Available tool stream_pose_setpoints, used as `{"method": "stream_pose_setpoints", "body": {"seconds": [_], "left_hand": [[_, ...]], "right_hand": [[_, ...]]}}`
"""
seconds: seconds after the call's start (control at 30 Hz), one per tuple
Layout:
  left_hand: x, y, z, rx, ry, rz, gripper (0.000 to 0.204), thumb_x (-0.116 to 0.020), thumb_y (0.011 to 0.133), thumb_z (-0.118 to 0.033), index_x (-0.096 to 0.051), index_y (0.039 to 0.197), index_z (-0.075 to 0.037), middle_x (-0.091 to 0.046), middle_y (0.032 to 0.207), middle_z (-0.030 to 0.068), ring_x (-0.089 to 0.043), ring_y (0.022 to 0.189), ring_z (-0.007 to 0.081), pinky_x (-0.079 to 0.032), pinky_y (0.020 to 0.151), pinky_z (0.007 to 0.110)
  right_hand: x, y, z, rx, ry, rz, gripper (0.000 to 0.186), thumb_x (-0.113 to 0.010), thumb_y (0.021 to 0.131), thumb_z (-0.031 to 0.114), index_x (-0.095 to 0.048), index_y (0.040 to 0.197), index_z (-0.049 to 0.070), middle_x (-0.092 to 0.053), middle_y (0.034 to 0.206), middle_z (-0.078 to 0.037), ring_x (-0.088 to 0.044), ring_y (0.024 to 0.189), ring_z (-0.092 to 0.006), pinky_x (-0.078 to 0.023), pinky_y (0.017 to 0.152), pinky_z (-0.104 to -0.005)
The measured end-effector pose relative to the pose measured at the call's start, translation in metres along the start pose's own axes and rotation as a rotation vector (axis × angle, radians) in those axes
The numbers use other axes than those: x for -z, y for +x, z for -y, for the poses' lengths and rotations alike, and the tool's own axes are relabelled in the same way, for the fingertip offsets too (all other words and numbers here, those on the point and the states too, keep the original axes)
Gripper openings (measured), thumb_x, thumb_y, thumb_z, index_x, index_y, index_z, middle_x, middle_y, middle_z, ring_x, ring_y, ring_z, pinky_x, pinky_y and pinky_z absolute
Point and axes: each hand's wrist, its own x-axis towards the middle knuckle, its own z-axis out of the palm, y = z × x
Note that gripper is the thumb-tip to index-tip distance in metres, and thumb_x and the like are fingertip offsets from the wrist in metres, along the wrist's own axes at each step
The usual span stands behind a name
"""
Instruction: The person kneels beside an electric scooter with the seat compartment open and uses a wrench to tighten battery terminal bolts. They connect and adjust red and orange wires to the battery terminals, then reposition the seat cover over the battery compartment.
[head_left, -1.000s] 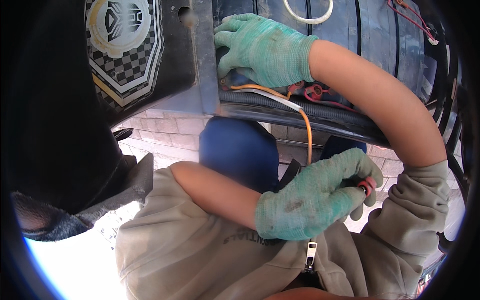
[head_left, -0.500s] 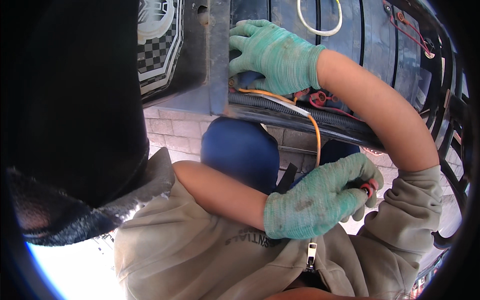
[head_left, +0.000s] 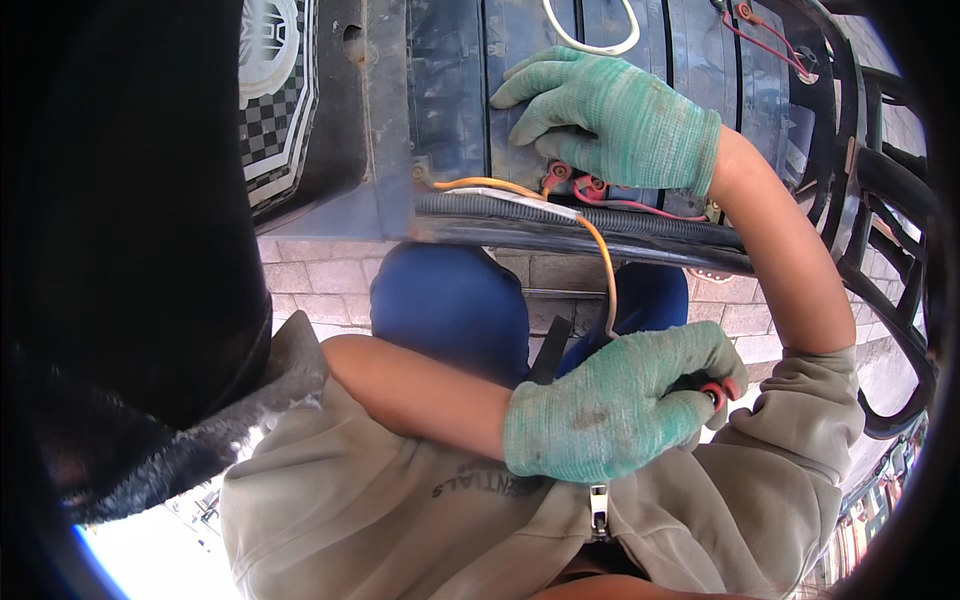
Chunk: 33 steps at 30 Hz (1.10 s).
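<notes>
My left hand (head_left: pixel 600 410), in a green knitted glove, is closed around a red-capped cable end (head_left: pixel 714 393) in front of my chest. An orange cable (head_left: pixel 606 258) runs from the battery row down to this hand; the glove hides where it goes. Over the dark batteries (head_left: pixel 455 90) my right hand (head_left: pixel 615 120), gloved alike, reaches with its fingers apart, their tips close to or on the battery tops. Just below it lie red-covered terminals (head_left: pixel 592 188). Beside them the orange cable passes through a white sleeve (head_left: pixel 525 202).
Black corrugated conduit (head_left: pixel 640 220) runs along the battery compartment's near edge. A white cable loop (head_left: pixel 600 50) lies farther back. Black tubular framing (head_left: pixel 890 190) stands at the right, a dark padded piece (head_left: pixel 140 250) at the left. My blue-clad knees (head_left: pixel 450 305) are below the edge.
My right hand has moved right across the batteries, uncovering more of the red terminals. My left hand keeps hold of the red-capped cable end. The whole view has shifted slightly.
</notes>
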Motion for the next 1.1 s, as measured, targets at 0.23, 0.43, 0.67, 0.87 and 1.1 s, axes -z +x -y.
{"method": "stream_pose_setpoints", "body": {"seconds": [0.23,0.43,0.67,0.87,1.1], "left_hand": [[-0.001,0.000,0.003,0.006,0.235,0.112,0.015,-0.053,0.101,-0.005,-0.057,0.115,-0.005,-0.060,0.100,0.0006,-0.054,0.082,0.0078,-0.048,0.074,0.027],[-0.001,-0.004,0.011,-0.106,0.377,0.422,0.015,-0.061,0.098,-0.009,-0.062,0.112,-0.004,-0.066,0.103,0.0068,-0.064,0.093,0.0211,-0.051,0.084,0.035],[-0.001,-0.005,0.006,0.206,0.405,0.653,0.019,-0.061,0.099,-0.011,-0.064,0.116,-0.004,-0.067,0.103,0.0053,-0.064,0.095,0.0156,-0.051,0.083,0.032],[0.002,-0.005,-0.008,0.412,-0.002,0.198,0.023,-0.055,0.104,-0.014,-0.057,0.126,-0.008,-0.066,0.106,0.0038,-0.061,0.082,0.0073,-0.049,0.073,0.024],[0.002,-0.008,-0.016,0.450,-0.120,0.091,0.024,-0.055,0.104,-0.009,-0.054,0.128,-0.003,-0.064,0.103,0.0065,-0.064,0.086,0.0119,-0.051,0.080,0.027]], "right_hand": [[0.005,-0.072,0.043,-0.166,-0.357,-0.216,0.024,-0.071,0.089,0.013,-0.074,0.111,0.006,-0.066,0.123,-0.017,-0.062,0.118,-0.0369,-0.050,0.102,-0.0457],[-0.029,-0.111,0.062,-0.294,-0.462,-0.438,0.028,-0.078,0.084,0.025,-0.074,0.104,0.007,-0.067,0.110,-0.011,-0.061,0.108,-0.0343,-0.048,0.094,-0.0465],[-0.017,-0.157,0.042,-0.408,-0.482,-0.688,0.017,-0.067,0.095,0.020,-0.077,0.099,0.006,-0.070,0.095,-0.010,-0.061,0.093,-0.0300,-0.048,0.087,-0.0420],[-0.009,-0.181,0.026,-0.442,-0.405,-0.918,0.019,-0.062,0.098,0.016,-0.076,0.092,0.004,-0.069,0.084,-0.008,-0.063,0.084,-0.0262,-0.050,0.081,-0.0392],[-0.004,-0.182,0.023,-0.296,-0.485,-0.582,0.021,-0.067,0.093,0.018,-0.071,0.077,0.005,-0.062,0.070,-0.010,-0.057,0.069,-0.0308,-0.046,0.070,-0.0411]]}}
